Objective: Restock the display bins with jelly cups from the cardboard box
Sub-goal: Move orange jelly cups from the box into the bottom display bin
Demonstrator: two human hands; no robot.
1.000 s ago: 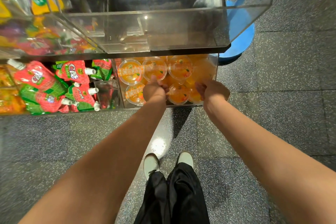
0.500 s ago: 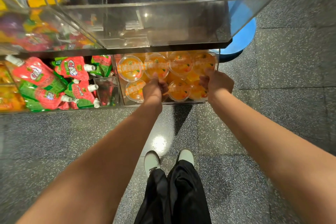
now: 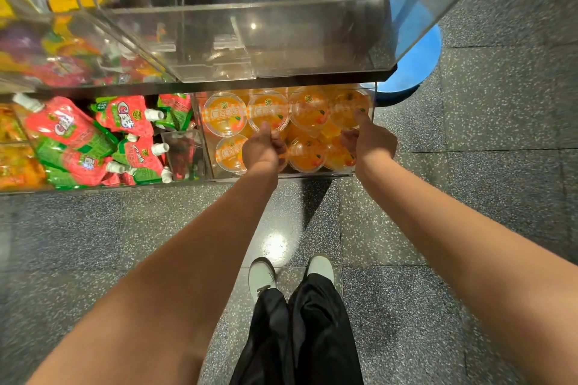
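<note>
Both hands reach into the lower clear bin (image 3: pixel 372 97) full of orange jelly cups (image 3: pixel 308 109). Left hand (image 3: pixel 261 148) and right hand (image 3: pixel 370 137): fingers curled, each grip on a cup.

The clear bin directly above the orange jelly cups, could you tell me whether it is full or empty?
Empty: through the upper clear bin only bare walls and reflections show, no product.

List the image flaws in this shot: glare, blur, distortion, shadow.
Head view: a bright ceiling-light glare sits on the floor between the arms; a smaller reflection shows on the empty clear bin; the far-left snack packs are smeared by blur; wide-angle bending stretches the forearms and curves the shelf edge; the jelly cups lie in shade under the shelf yet read clearly.
</note>
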